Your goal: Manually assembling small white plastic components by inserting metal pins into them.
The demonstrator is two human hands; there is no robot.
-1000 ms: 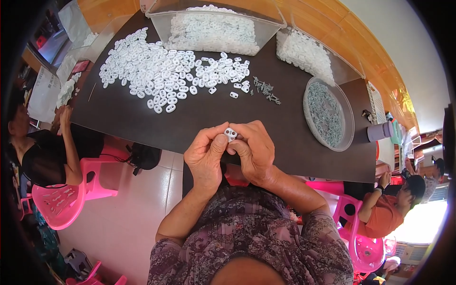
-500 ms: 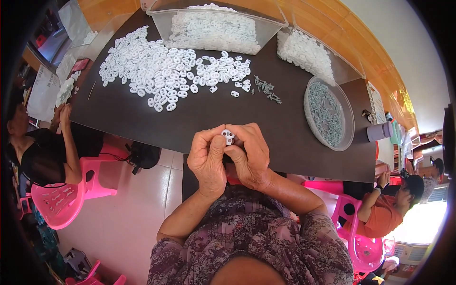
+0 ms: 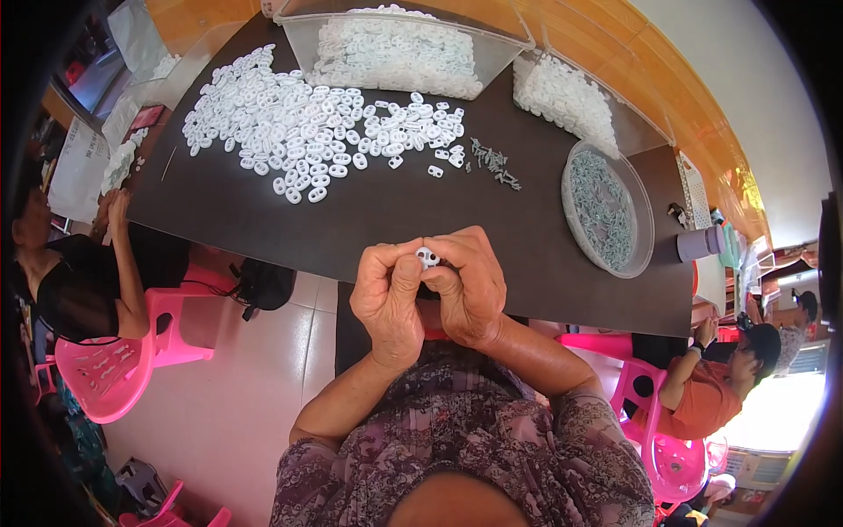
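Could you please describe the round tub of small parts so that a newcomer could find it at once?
On the dark table, look to the right of the person's right hand. In front of the right-hand clear bin sits a shallow round tub of small grey-green parts. Its round shape and grey-green contents set it apart from the boxy bins, which hold white pieces.

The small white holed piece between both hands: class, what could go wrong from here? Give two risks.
1. The small white holed piece is pinched between the left hand and right hand, near the edge of the dark table, so it could slip and perhaps drop to the tiled floor.
2. The grey screws lie loose on the table, so a passing hand might scatter them.
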